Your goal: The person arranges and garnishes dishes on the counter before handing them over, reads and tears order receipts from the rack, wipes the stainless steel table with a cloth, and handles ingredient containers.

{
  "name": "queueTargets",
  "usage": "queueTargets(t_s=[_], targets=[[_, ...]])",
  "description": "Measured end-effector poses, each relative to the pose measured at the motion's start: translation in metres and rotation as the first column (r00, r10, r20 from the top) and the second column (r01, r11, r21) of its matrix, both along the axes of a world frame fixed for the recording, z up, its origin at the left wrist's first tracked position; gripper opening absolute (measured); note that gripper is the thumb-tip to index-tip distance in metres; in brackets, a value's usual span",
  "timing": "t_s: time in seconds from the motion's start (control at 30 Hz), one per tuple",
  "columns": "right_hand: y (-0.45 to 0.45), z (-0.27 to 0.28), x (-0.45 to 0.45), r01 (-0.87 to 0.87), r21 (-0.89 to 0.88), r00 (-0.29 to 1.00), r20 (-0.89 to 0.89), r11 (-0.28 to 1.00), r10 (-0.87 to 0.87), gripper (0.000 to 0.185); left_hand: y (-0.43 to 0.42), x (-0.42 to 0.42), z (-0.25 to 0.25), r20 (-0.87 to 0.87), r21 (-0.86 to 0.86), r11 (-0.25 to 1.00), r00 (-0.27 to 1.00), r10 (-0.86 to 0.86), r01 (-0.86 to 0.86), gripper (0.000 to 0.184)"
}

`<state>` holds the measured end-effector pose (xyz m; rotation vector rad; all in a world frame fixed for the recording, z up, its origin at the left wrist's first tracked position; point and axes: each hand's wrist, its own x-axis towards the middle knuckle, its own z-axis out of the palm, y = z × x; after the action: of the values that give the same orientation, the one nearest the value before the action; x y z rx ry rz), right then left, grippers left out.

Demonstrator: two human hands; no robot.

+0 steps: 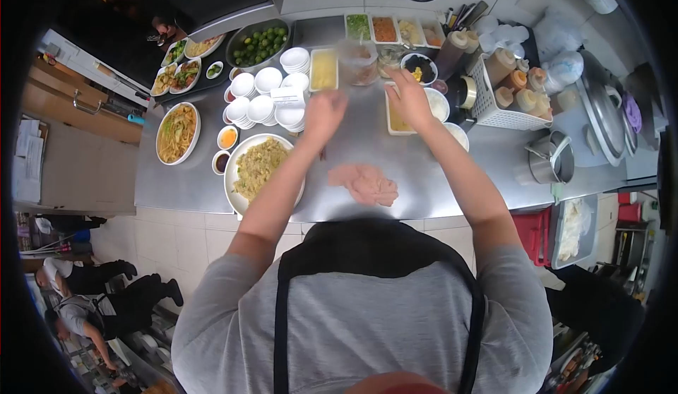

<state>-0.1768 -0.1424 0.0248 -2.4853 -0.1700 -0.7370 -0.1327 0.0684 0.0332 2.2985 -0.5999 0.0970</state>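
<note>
Over the steel counter [337,203], my left hand [326,114] is closed near the yellow-filled container [324,69] and the stacked white cups [289,116]; whatever its fingers hold is hidden. My right hand [409,97] has its fingers apart, above the rectangular tray of yellow food [395,120] and beside a white bowl [437,104]. A clear container [358,66] stands between and beyond the hands. Below my left forearm is a large plate of fried rice [258,164]. A pink cloth [366,184] lies crumpled near the front edge.
Noodles [178,133], small sauce cups [227,138] and a bowl of green citrus [260,44] stand left. A white basket of squeeze bottles [510,115] and a metal pot [550,158] stand right. Other people [131,299] are at the lower left.
</note>
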Motion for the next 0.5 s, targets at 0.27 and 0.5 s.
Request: queueTargets(t_s=[0.27, 0.5], targets=[[0.005, 0.032, 0.078, 0.017, 0.102, 0.961, -0.276, 0.995, 0.012, 0.034, -0.066, 0.140, -0.024, 0.257, 0.148, 0.937, 0.927, 0.273, -0.317, 0.028], [-0.003, -0.035, 0.123, 0.187, -0.117, 0.971, -0.128, 0.975, -0.201, 0.040, -0.073, 0.168, -0.065, -0.209, 0.071, 0.963, 0.940, 0.271, -0.262, 0.027]])
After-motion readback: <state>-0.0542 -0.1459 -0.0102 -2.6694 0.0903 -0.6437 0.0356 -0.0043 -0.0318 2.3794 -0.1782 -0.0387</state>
